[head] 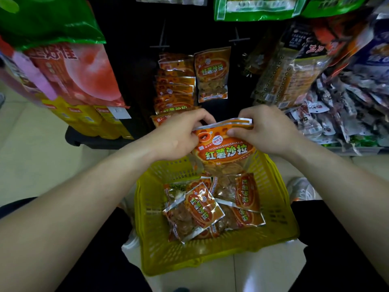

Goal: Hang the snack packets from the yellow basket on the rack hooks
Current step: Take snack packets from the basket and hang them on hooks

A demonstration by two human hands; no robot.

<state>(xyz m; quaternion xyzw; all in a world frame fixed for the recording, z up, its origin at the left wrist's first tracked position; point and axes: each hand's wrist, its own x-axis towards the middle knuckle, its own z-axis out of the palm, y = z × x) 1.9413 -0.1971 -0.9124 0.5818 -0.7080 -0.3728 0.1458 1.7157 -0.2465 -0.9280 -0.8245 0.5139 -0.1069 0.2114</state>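
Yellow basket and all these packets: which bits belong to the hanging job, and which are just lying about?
Job: held orange packet, left hand, right hand, yellow basket, packets in basket, rack hooks.
Lying about: pink bag, yellow boxes, green bags, grey packet pile.

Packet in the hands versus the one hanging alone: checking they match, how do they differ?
The held packet is pinched at its top by the left hand and right hand; the hung packet hangs untouched. The held packet is over the basket, the hung packet on the rack. Same orange label.
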